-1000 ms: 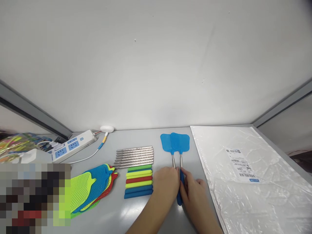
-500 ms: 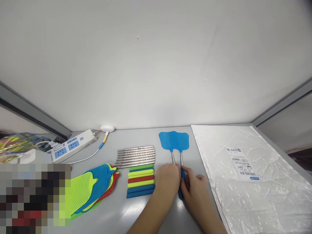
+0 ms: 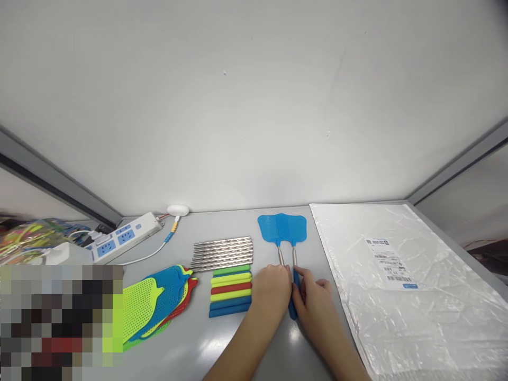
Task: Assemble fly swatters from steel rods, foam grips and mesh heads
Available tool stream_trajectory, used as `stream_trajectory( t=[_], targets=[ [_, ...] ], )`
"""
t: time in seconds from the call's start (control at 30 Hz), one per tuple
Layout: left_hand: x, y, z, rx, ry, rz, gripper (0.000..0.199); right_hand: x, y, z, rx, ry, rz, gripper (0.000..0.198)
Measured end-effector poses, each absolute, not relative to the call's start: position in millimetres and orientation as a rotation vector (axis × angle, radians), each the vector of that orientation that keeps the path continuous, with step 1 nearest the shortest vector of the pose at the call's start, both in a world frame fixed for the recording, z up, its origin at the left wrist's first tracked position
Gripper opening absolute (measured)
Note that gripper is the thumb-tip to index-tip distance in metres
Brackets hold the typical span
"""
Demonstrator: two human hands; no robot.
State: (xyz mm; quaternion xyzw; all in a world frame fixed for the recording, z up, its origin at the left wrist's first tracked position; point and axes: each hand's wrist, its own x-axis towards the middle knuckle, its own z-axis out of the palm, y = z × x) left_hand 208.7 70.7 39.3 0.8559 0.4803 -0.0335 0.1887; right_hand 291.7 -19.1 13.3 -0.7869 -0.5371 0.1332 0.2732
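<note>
Two blue fly swatters lie side by side on the grey table, their mesh heads overlapping at the far end. My left hand is closed over the lower part of the left fly swatter, hiding its handle; a short length of metal rod shows beyond my knuckles. My right hand grips the blue handle of the right fly swatter between thumb and fingers, the handle's end sticking out towards me. Left of my hands are a row of coloured handles, several metal rods and a pile of mesh swatter heads.
A large white plastic package with a label covers the right side of the table. At the back left are a power strip, a white round device with a cable, and a clear bag of colourful items. A white wall stands behind.
The view has shifted slightly, and the table's things sit a little differently in frame. Both hands keep their hold on the fly swatters, with hardly any movement.
</note>
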Motion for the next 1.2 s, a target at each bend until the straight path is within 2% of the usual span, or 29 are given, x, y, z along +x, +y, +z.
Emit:
stream_trajectory(
  t=[0.43,0.6,0.7,0.77,0.93,1.07,1.2],
  targets=[
    [201,68,53,2.407,1.253,-0.066,0.046,294,-26,14,-2.061,-1.386,0.459,0.032],
    [175,48,60,2.333,1.093,-0.006,0.03,298,-33,14,-2.05,-1.365,0.489,0.035],
    [157,30,57,2.251,0.908,0.121,0.051,298,-34,13,-2.035,-1.359,0.509,0.036],
    [147,21,54,2.2,0.853,0.17,0.056,298,-35,13,-2.024,-1.36,0.502,0.036],
    [115,24,55,2.226,0.818,0.316,0.02,292,-41,14,-1.988,-1.351,0.42,0.034],
    [72,42,55,2.288,0.965,0.599,0.015,275,-36,26,-1.942,-1.419,0.408,0.031],
    [31,43,40,2.245,1.077,0.705,0.012,252,-21,51,-1.839,-1.64,0.496,0.03]
  ],
)
